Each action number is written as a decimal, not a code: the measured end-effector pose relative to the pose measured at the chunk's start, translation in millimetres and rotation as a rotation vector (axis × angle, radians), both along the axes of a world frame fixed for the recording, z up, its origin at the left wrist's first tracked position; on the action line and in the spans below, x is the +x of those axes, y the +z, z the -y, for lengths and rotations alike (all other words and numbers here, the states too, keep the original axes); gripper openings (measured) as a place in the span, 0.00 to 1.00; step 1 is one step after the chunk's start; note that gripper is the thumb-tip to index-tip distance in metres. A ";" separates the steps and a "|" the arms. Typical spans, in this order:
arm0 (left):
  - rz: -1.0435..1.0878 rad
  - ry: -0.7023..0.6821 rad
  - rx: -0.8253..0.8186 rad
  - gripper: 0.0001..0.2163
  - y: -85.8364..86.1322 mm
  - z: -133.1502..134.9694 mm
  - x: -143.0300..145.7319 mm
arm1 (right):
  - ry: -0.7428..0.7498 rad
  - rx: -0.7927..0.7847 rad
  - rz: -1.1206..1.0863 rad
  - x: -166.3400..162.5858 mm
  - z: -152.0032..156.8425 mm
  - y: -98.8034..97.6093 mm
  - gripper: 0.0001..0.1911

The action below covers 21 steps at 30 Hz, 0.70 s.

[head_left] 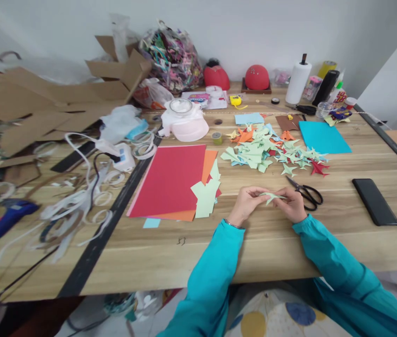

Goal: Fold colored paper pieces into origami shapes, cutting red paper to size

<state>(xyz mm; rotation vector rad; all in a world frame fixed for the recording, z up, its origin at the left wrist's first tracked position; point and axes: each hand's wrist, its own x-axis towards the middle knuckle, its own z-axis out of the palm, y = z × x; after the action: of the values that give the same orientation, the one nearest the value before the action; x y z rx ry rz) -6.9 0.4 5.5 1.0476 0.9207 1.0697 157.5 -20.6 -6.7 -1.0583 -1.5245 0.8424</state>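
Between my two hands is a folded piece of light green paper [270, 196], held low over the wooden table. My left hand [247, 202] pinches its left end with thumb and fingers. The right end is gripped by my right hand [292, 204]. Just beyond my right hand lie black-handled scissors [307, 193], blades pointing up and left. A heap of folded paper shapes [260, 149], mostly light green with some orange, red and blue, spreads out ahead of my hands. Left of my left hand, cut green paper pieces [205, 199] lie partly over a red sheet [172, 180].
A black phone [375, 201] lies at the right, and a blue sheet [325, 137] at the back right. Tangled white cords [75, 201], a blue glue gun [12, 220] and cardboard boxes [61, 98] crowd the left. A paper roll [297, 82] stands along the wall.
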 end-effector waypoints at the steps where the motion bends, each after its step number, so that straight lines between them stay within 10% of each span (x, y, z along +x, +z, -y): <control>1: -0.003 -0.001 0.004 0.17 -0.1 0.1 0.0 | 0.001 -0.010 0.003 0.2 -0.1 0.0 0.12; 21: 0.012 0.005 -0.043 0.15 2.4 0.9 -1.3 | 0.149 -0.127 0.016 4.2 -4.9 -0.8 0.13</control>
<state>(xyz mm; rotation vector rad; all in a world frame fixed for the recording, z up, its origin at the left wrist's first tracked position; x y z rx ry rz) -8.3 -0.5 7.9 1.0028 0.9335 1.0544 161.7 -15.7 -7.5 -1.0544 -1.5951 1.0480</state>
